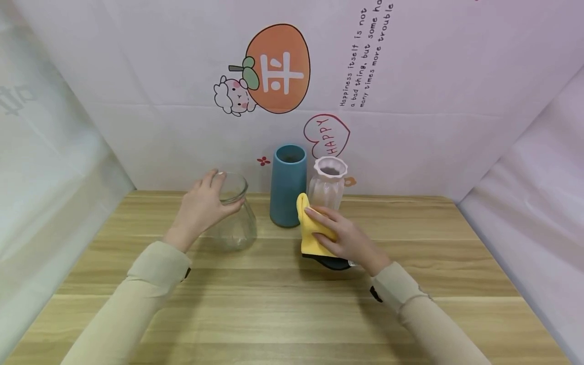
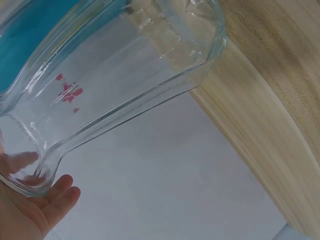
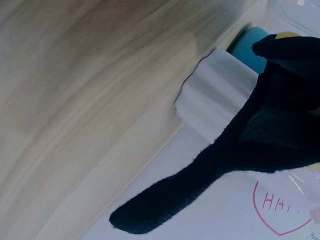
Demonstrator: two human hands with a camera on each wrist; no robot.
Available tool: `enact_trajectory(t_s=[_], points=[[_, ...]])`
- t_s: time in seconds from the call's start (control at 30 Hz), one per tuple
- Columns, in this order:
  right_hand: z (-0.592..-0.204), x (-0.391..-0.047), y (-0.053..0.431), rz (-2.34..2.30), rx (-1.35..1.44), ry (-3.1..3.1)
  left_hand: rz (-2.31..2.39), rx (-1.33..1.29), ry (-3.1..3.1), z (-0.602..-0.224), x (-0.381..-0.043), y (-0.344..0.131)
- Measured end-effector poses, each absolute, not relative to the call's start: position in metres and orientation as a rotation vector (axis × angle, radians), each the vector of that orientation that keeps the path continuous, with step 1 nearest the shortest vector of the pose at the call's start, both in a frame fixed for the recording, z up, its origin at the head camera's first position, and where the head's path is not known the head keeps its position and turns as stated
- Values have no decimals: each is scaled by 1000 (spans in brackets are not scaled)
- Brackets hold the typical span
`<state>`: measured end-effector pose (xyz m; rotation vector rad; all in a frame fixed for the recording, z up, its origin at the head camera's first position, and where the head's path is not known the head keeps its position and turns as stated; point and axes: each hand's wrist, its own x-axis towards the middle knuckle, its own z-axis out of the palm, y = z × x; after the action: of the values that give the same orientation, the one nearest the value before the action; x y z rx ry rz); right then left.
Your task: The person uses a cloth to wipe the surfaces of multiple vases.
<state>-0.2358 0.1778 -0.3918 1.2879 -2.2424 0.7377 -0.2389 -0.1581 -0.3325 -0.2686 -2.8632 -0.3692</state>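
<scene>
A clear glass vase [image 1: 242, 228] stands on the table at left of centre. My left hand [image 1: 198, 208] grips it by the rim, thumb on the near side and fingers across the mouth's far edge. The left wrist view shows the vase's ribbed glass wall [image 2: 125, 75] and the fingers [image 2: 60, 200] at its neck. In my right hand [image 1: 349, 238] is a folded cloth [image 1: 312, 235], yellow on one face and black on the other. It hangs in front of the pale fluted vase [image 1: 329, 190], hiding its lower part. The black face [image 3: 280, 120] fills much of the right wrist view.
A tall blue vase [image 1: 287, 195] stands between the glass vase and the pale one, close to the back. Behind them rises a white printed backdrop [image 1: 182, 126]. White sheets [image 1: 524, 192] border both sides of the wooden table [image 1: 255, 314].
</scene>
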Motion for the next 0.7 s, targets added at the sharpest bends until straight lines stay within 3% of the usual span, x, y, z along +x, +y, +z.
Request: enact_trajectory(t_s=[0.7], points=[[-381,-238,150,659,1240,-2298,-323,-460,-2823,-335,-230,-133]])
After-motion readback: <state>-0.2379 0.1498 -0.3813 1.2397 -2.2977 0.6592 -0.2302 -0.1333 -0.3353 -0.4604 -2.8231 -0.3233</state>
